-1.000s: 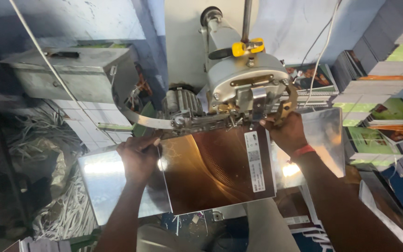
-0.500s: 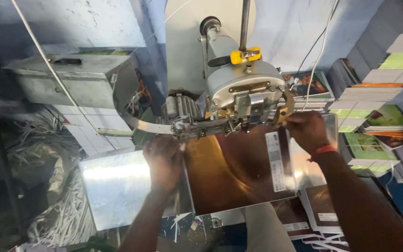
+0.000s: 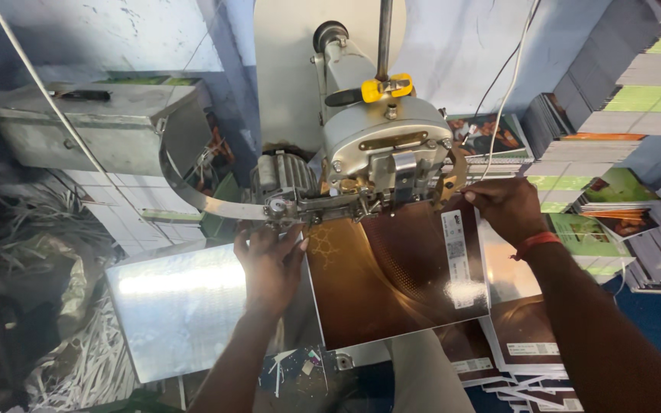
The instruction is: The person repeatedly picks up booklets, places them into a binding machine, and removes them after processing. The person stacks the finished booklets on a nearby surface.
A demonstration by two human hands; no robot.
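1. A glossy brown booklet (image 3: 395, 279) lies flat under the grey metal machine head (image 3: 388, 145), its top edge tucked in beneath it. Its long axis runs from about 12 o'clock at the machine down to 6 o'clock toward the viewer, tilted slightly to the right.
2. The left hand (image 3: 271, 264) rests spread, palm down, at the booklet's upper left corner, at 9 o'clock from the cover, fingertips touching the machine's lower bar. It presses and does not grip.
3. The right hand (image 3: 505, 208), with a red band at the wrist, pinches the booklet's upper right corner at 2 o'clock, just beside the machine head. Both hands are about equally near.
4. A white label strip (image 3: 460, 256) runs along the cover's right side.
5. A shiny metal table (image 3: 173, 310) plate extends at 8 o'clock from the left hand.
6. More brown booklets (image 3: 514, 352) lie at 5 o'clock, and tall stacked booklets (image 3: 621, 84) fill the 2 o'clock side.
7. The machine head overhangs the booklet's top edge, hiding what sits beneath it.
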